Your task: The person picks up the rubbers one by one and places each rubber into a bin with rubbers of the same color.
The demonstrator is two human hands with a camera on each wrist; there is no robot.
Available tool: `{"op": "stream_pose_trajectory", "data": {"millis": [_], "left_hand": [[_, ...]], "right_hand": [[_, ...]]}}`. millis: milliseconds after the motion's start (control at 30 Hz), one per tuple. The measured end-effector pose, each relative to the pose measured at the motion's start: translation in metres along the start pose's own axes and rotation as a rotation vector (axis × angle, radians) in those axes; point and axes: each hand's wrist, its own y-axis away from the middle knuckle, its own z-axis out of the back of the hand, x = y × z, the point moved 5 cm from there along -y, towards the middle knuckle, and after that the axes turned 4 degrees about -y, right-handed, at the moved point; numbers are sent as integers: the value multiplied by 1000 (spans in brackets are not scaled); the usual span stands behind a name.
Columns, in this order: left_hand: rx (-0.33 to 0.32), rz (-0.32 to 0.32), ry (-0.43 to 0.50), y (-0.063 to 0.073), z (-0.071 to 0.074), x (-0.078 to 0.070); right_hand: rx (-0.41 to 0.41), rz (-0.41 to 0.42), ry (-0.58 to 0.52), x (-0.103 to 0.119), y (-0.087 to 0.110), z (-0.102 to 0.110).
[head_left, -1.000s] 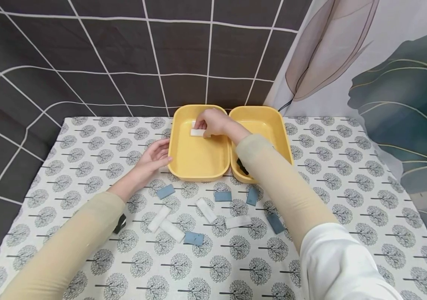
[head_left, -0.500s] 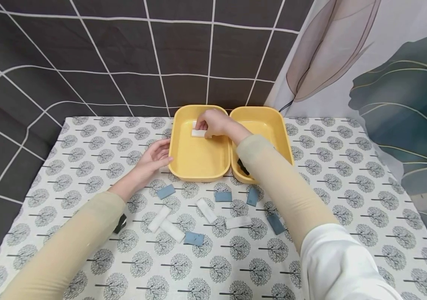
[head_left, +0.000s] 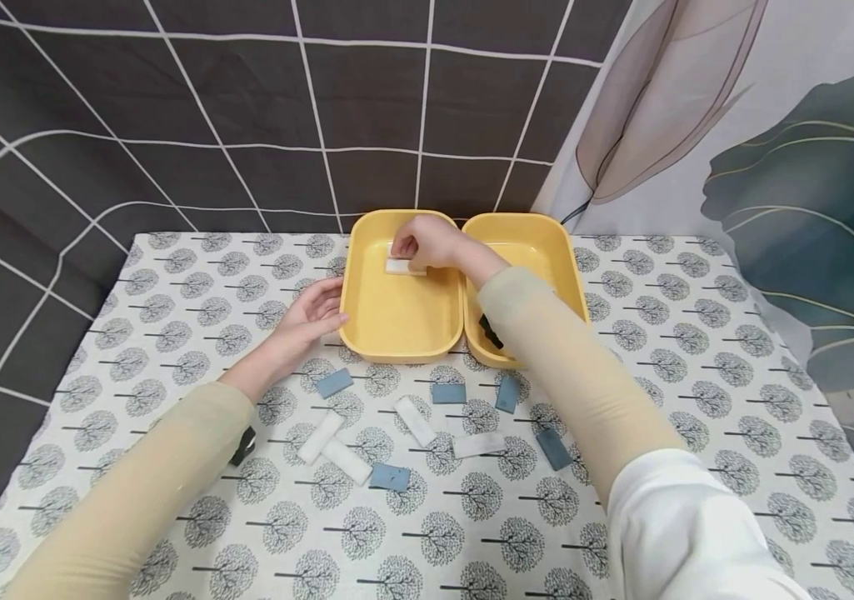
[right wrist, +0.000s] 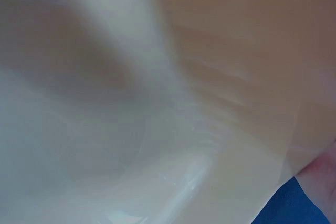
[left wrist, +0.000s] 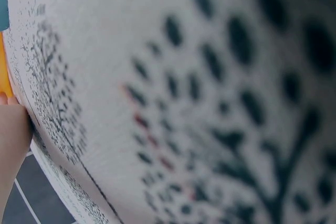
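My right hand (head_left: 430, 242) reaches into the left yellow tray (head_left: 400, 333), and its thumb and fingers pinch at a white rectangular block (head_left: 397, 267) on the tray floor. Another white bit shows behind the fingers, mostly hidden. Against the outer left wall of that tray rests my left hand (head_left: 302, 325), fingers loosely bent, holding nothing. In the left wrist view part of the left hand (left wrist: 13, 137) appears at the edge, beside a sliver of yellow tray (left wrist: 4, 69). The right wrist view is too blurred to show the fingers.
A second yellow tray (head_left: 520, 229) stands against the first, partly under my right forearm. In front lie several white blocks (head_left: 415, 421) and several blue blocks (head_left: 448, 393) on the tree-print cloth (head_left: 441, 537). A dark tiled-pattern backdrop (head_left: 247, 100) rises behind.
Both hands stay almost where they were; the right hand sits very slightly higher over the white block. The head view has shifted a little. The loose blocks lie as before.
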Motion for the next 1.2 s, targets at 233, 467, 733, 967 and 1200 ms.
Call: {"op": "stream_pose_trajectory", "data": {"millis": [233, 467, 733, 967, 1200], "left_hand": [[-1, 13, 5, 0, -1, 0], [-2, 20, 4, 1, -1, -1], [-1, 19, -3, -1, -2, -1], [5, 20, -6, -2, -1, -1], [6, -2, -19, -4, 1, -2]], "right_hand": [[-17, 22, -52, 10, 8, 12], [-27, 79, -63, 29, 25, 25], [-34, 96, -91, 43, 48, 32], [-30, 143, -96, 51, 73, 32], [-25, 185, -101, 54, 98, 27]]}}
